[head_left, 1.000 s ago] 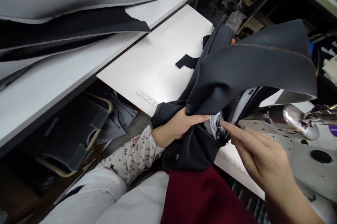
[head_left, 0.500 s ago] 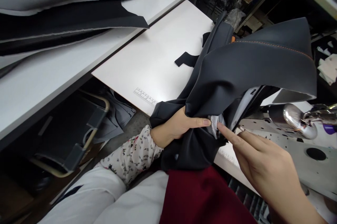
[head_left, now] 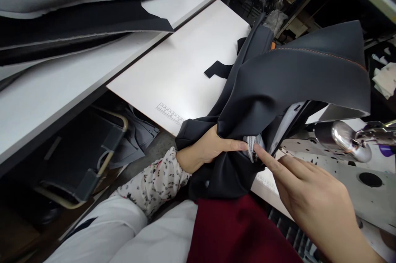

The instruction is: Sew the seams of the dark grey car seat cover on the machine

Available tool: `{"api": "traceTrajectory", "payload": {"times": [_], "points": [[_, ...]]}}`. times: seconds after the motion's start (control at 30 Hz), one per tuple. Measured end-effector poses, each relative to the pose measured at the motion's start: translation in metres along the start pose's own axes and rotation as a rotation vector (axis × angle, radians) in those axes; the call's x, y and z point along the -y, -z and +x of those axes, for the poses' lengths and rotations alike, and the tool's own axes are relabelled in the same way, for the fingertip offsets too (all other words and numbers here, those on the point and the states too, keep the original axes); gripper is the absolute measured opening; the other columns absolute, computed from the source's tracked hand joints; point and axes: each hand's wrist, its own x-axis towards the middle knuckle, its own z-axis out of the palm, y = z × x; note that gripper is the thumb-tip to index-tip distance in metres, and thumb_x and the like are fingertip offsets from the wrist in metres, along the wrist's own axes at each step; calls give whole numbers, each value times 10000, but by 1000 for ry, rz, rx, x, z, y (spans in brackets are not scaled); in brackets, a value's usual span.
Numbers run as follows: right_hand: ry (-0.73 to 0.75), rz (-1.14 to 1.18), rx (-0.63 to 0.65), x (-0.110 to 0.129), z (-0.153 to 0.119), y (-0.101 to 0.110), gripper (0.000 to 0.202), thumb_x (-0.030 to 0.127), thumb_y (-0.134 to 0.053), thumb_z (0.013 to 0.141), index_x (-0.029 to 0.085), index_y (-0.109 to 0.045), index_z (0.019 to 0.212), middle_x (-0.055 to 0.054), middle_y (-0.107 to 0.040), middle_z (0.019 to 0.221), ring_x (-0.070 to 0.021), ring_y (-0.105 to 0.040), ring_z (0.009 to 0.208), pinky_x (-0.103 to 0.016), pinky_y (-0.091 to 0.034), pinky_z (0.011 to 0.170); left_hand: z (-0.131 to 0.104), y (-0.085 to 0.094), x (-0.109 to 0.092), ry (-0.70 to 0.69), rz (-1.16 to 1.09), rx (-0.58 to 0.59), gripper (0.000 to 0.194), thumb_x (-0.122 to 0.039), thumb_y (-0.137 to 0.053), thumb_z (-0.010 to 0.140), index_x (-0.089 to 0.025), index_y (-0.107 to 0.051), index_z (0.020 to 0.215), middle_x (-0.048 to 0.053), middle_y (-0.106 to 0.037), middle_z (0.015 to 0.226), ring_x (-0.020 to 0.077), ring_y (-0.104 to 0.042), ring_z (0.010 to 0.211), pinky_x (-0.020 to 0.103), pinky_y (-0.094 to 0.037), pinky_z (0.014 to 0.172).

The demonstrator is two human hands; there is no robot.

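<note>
A black leatherette cover (head_left: 278, 73) with orange stitching and a grey backing lies bunched across the work surface. My left hand (head_left: 213, 145) is closed on a fold of it, the thumb lying along a small whitish-grey seam edge (head_left: 251, 147). From the other side, the index fingertip of my right hand (head_left: 306, 184) presses on that same edge, close to the left thumb. The other fingers of this hand curl behind the cover's edge, and its thumb is hidden. A narrow black strip (head_left: 218, 69) sticks out from under the cover.
At the right is a sewing machine (head_left: 343, 141) with a shiny metal head. A white board (head_left: 173, 73) with a printed ruler supports the cover. Grey and black foam-backed panels (head_left: 93, 24) are stacked on the white table at the left. Below stands a metal-framed chair (head_left: 89, 151).
Almost nothing differs. Both hands keep their places on the seam edge, and the right index fingertip has shifted very slightly left.
</note>
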Motion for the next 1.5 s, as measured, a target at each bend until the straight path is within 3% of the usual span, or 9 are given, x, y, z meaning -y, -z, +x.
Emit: {"api": "traceTrajectory", "payload": {"times": [0.2, 0.33, 0.43, 0.5, 0.63, 0.73, 0.97, 1.33, 1.5], "points": [[12, -4, -23, -4, 4, -2, 500, 64, -464, 986, 207, -565, 1455, 3, -579, 740, -160, -503, 623, -337, -368, 638, 0, 0, 1, 5, 1, -36, 482, -211, -997, 546, -156, -791, 979, 73, -803, 1033, 306, -723, 1088, 430, -546, 1020], [16, 316, -26, -16, 9, -14, 360, 149, -523, 1030, 240, -581, 1373, 23, -660, 789, -114, -590, 626, -268, -440, 643, 0, 0, -1, 29, 1, -21, 511, -187, -1004, 520, -165, -792, 984, 60, -805, 996, 299, -726, 1073, 425, -544, 1023], [-69, 567, -35, -21, 15, -25, 186, 204, -577, 1029, 226, -600, 1212, 31, -711, 831, -83, -642, 648, -213, -475, 659, -1, -1, -2, 53, 10, -10, 476, -179, -1002, 521, -168, -796, 950, 47, -805, 986, 272, -731, 1039, 406, -549, 1018], [-128, 615, -67, -21, 19, -29, 52, 262, -607, 1023, 218, -592, 1047, 51, -668, 730, -73, -592, 572, -202, -448, 591, -1, -1, -2, 47, 20, -12, 434, -180, -994, 546, -167, -795, 931, 38, -805, 972, 256, -733, 1022, 396, -549, 1021], [-127, 607, 21, -22, 23, -26, 171, 303, -592, 1035, 218, -615, 889, 48, -613, 655, -82, -550, 542, -230, -412, 564, -1, 0, -2, 23, 38, 3, 432, -180, -978, 588, -176, -790, 978, 42, -804, 1050, 261, -724, 1089, 395, -535, 1051], [-125, 549, 83, -21, 23, -20, 186, 302, -566, 1049, 224, -676, 921, 23, -666, 710, -102, -606, 593, -254, -427, 600, -2, 3, -1, 14, 60, 30, 545, -174, -987, 569, -185, -775, 1071, 64, -789, 1161, 295, -690, 1199, 413, -520, 1079], [-126, 386, 7, -15, 17, -19, 152, 290, -556, 1055, 211, -685, 1037, -2, -754, 834, -130, -689, 638, -270, -463, 617, -3, 3, 2, -38, 167, 0, 609, -220, -982, 612, -193, -750, 1175, 81, -759, 1258, 302, -672, 1243, 426, -505, 1106], [-98, 495, 38, -21, 21, -17, 136, 268, -561, 1053, 227, -690, 1037, 21, -756, 857, -111, -690, 668, -245, -473, 643, -4, 1, -1, 8, 100, -14, 561, -196, -995, 566, -185, -767, 1079, 67, -778, 1209, 312, -681, 1222, 414, -532, 1070], [-102, 613, 75, -25, 23, -20, 147, 255, -561, 1051, 220, -675, 965, 33, -674, 741, -91, -610, 620, -234, -439, 616, -5, -2, -3, 23, 84, -19, 522, -209, -1002, 540, -175, -775, 1009, 61, -794, 1134, 311, -690, 1190, 416, -530, 1065]]}}
